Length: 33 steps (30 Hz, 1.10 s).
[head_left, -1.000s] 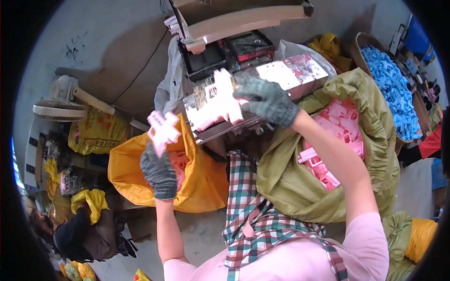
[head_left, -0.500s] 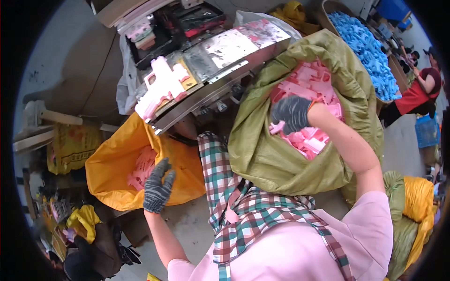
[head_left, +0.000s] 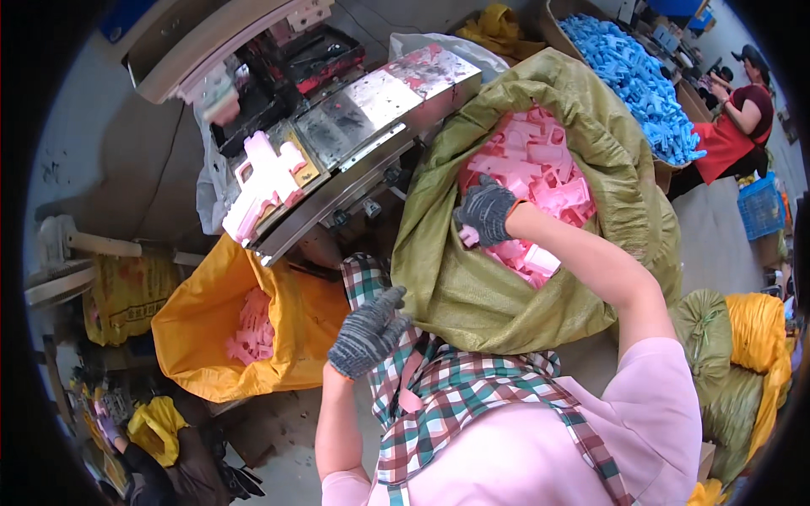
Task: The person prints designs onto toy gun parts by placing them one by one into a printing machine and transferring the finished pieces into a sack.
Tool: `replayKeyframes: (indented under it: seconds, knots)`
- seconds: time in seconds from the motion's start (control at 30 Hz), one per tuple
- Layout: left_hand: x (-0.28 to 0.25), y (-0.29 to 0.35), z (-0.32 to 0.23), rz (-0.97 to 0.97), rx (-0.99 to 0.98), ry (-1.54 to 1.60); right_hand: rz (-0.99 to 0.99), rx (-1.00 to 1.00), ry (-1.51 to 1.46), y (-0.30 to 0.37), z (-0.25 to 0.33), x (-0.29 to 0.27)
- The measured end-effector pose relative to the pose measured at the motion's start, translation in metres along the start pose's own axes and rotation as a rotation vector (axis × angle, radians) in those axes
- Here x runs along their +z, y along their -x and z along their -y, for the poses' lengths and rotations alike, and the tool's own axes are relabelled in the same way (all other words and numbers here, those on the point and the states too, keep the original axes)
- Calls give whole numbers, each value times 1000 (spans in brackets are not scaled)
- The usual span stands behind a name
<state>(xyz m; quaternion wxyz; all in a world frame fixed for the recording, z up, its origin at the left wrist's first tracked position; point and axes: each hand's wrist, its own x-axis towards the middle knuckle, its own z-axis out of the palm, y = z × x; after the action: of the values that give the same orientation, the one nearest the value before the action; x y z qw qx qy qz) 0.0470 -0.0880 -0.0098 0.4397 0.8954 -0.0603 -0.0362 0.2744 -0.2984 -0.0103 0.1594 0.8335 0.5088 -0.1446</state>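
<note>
My left hand [head_left: 368,334], in a dark grey knit glove, is above the checked apron with its fingers apart and nothing in them. My right hand [head_left: 487,211], gloved alike, is over the mouth of an olive-green sack [head_left: 439,261] full of pink plastic toy gun pieces [head_left: 557,156]. Its fingers are curled round a pink toy gun piece [head_left: 469,235], whose end shows below the glove. Another pink toy gun body [head_left: 261,181] lies on the fixture at the near end of a metal machine bed [head_left: 363,110]. An orange sack [head_left: 190,325] at the left holds more pink pieces [head_left: 253,329].
The machine's upper housing [head_left: 194,51] overhangs the bed at the far left. A large carton of blue plastic pieces [head_left: 629,84] stands at the far right, beside a person in a red apron [head_left: 730,139]. Stuffed sacks [head_left: 755,337] are at the right. Another person's arm [head_left: 114,430] shows lower left.
My left hand has moved right, away from the orange sack to above my apron. My right hand stays over the green sack, shifted slightly left. The view has shifted a little.
</note>
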Motion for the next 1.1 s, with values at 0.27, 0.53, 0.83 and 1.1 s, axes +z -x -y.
replayKeyframes:
  seconds: [0.27, 0.53, 0.83, 1.1]
  knots:
    - [23, -28, -26, -382, 198, 66, -501, -336, -1009, 62, 47, -100]
    - [-4, -23, -26, -465, -139, 755, -749, -612, -511, 75, 45, -107]
    - [-101, -42, -30, -1262, 190, -565, -814, -154, -733, 93, 9, -126]
    - [-165, -54, -25, -659, -109, -1033, -813, -199, -947, 59, 20, -115]
